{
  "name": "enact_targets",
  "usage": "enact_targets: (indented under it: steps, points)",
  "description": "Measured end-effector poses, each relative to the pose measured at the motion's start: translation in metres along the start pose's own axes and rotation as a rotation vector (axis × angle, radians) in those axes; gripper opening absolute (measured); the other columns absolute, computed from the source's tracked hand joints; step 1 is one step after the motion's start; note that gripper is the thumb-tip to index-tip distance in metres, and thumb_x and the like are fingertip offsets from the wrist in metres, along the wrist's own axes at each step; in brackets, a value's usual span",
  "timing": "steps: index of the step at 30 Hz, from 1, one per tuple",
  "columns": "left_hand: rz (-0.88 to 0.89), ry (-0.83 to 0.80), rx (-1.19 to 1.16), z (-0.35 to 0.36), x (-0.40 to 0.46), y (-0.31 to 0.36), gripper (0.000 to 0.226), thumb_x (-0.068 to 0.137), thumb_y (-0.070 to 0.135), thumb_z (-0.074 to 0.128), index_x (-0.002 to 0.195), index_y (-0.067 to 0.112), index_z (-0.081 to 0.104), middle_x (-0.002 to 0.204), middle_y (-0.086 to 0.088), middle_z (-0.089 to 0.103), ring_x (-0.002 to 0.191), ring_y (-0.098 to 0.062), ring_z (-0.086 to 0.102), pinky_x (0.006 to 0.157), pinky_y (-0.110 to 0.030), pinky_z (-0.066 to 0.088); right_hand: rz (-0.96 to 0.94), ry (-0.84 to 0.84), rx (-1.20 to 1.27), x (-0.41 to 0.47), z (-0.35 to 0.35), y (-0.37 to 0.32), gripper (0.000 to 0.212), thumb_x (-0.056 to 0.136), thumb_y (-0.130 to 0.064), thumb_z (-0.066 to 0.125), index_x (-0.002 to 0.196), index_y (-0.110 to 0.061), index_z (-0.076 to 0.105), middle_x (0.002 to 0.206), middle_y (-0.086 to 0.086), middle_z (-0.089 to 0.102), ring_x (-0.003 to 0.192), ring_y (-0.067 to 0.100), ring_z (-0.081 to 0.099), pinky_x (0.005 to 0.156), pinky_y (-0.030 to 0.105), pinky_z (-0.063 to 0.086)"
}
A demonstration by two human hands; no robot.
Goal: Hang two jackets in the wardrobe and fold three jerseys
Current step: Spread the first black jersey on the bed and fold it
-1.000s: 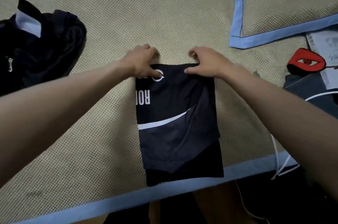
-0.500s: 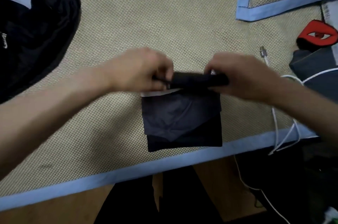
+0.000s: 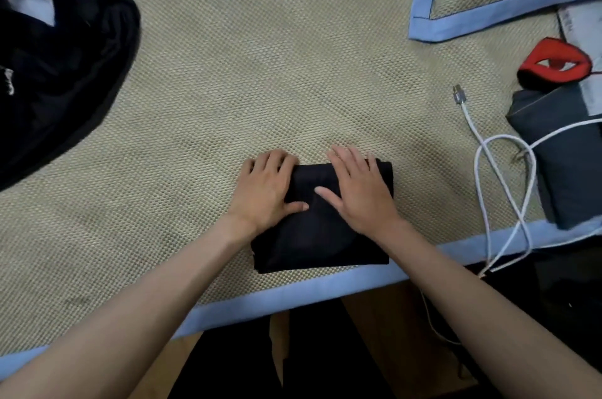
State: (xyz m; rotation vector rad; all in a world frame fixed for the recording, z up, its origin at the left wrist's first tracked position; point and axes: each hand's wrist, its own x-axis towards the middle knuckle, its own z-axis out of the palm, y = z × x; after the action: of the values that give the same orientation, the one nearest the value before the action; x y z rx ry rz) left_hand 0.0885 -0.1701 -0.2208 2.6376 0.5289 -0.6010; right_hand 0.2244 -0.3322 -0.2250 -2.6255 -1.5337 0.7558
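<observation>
Pressing flat, our left hand and right hand lie open-fingered on the folded jersey beneath them. We should smooth outward evenly, keeping its edges squared.

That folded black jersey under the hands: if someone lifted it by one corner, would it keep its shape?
Probably not. The jersey is soft layered cloth with nothing fastening the folds, so it would likely flop open. It looks thin and flat, so probably light. The left hand and right hand press flat on it, which suggests the folds spring up.
</observation>
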Motion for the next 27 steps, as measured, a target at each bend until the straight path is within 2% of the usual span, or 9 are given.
enact_targets:
  steps: [3, 5, 8, 11, 14, 16, 18, 20, 27]
  points:
    - [0.002, -0.2, -0.249, -0.007, 0.017, -0.018, 0.061, 0.075, 0.065, 0.072, 0.121, 0.026, 0.059, 0.113, 0.007, 0.067, 0.107, -0.019, 0.062, 0.091, -0.037, 0.047, 0.044, -0.045, -0.05, 0.008, -0.009, 0.019, 0.066, 0.089, -0.078, 0.045, 0.11, -0.018, 0.062, 0.107, 0.002, 0.066, 0.101, 0.026, 0.062, 0.092, 0.04, 0.046]
    - [-0.014, -0.28, -0.527, -0.015, 0.014, -0.03, 0.041, 0.077, 0.057, 0.077, 0.107, 0.031, 0.069, 0.094, 0.011, 0.071, 0.093, -0.013, 0.067, 0.082, -0.032, 0.052, 0.088, -0.248, 0.07, 0.007, -0.029, 0.029, 0.058, 0.08, -0.082, 0.055, 0.088, -0.025, 0.064, 0.085, -0.007, 0.068, 0.082, 0.019, 0.065, 0.073, 0.035, 0.048]
    - [-0.119, -0.223, -1.008, -0.026, -0.009, -0.034, 0.027, 0.082, 0.044, 0.079, 0.094, 0.021, 0.073, 0.09, 0.004, 0.074, 0.083, -0.012, 0.071, 0.076, -0.03, 0.057, 0.177, -0.485, 0.479, -0.001, -0.052, 0.033, 0.035, 0.074, -0.067, 0.078, 0.084, -0.034, 0.076, 0.08, -0.013, 0.076, 0.078, 0.007, 0.072, 0.07, 0.029, 0.056]
    - [-0.234, -0.084, -1.293, -0.037, -0.048, -0.027, 0.023, 0.086, 0.031, 0.079, 0.082, 0.013, 0.065, 0.075, 0.0, 0.065, 0.069, -0.011, 0.063, 0.062, -0.02, 0.048, 0.168, -0.466, 0.607, -0.003, -0.074, 0.019, 0.029, 0.073, -0.051, 0.086, 0.087, -0.026, 0.08, 0.082, -0.009, 0.078, 0.077, 0.008, 0.074, 0.075, 0.035, 0.058]
    - [-0.329, 0.104, -1.364, -0.058, -0.095, -0.028, 0.023, 0.085, 0.027, 0.08, 0.081, 0.011, 0.063, 0.07, 0.003, 0.061, 0.067, -0.006, 0.058, 0.06, -0.016, 0.043, 0.124, -0.478, 0.623, -0.003, -0.107, -0.012, 0.041, 0.071, -0.051, 0.087, 0.082, -0.013, 0.076, 0.07, -0.006, 0.073, 0.065, 0.01, 0.07, 0.061, 0.031, 0.052]
    - [-0.362, 0.218, -1.377, -0.082, -0.135, -0.039, 0.027, 0.084, 0.025, 0.08, 0.081, 0.007, 0.061, 0.068, 0.003, 0.059, 0.065, -0.005, 0.055, 0.058, -0.016, 0.041, 0.061, -0.499, 0.594, -0.002, -0.14, -0.049, 0.039, 0.071, -0.051, 0.088, 0.077, -0.014, 0.075, 0.062, -0.008, 0.068, 0.057, 0.006, 0.063, 0.056, 0.025, 0.046]
    - [-0.39, 0.328, -1.383, -0.111, -0.181, -0.052, 0.027, 0.084, 0.021, 0.081, 0.08, 0.003, 0.06, 0.065, 0.006, 0.057, 0.062, -0.003, 0.053, 0.056, -0.014, 0.039, -0.029, -0.507, 0.571, -0.001, -0.176, -0.097, 0.029, 0.073, -0.046, 0.089, 0.082, -0.021, 0.078, 0.07, -0.005, 0.075, 0.063, 0.007, 0.069, 0.063, 0.028, 0.052]
    - [-0.417, 0.439, -1.363, -0.143, -0.231, -0.068, 0.025, 0.083, 0.018, 0.081, 0.075, 0.009, 0.059, 0.06, 0.013, 0.055, 0.058, 0.002, 0.05, 0.055, -0.013, 0.037, -0.127, -0.497, 0.529, -0.002, -0.215, -0.154, 0.027, 0.074, -0.044, 0.088, 0.089, -0.024, 0.079, 0.079, -0.004, 0.079, 0.072, 0.01, 0.075, 0.071, 0.031, 0.057]
    - [-0.582, 0.924, -1.25, -0.222, -0.446, -0.134, 0.031, 0.076, 0.028, 0.086, 0.076, 0.012, 0.06, 0.073, 0.006, 0.058, 0.069, -0.004, 0.051, 0.059, -0.018, 0.037, -0.549, -0.459, 0.395, -0.027, -0.297, -0.389, 0.033, 0.072, -0.052, 0.087, 0.089, -0.025, 0.078, 0.082, -0.002, 0.078, 0.079, 0.016, 0.075, 0.074, 0.038, 0.058]
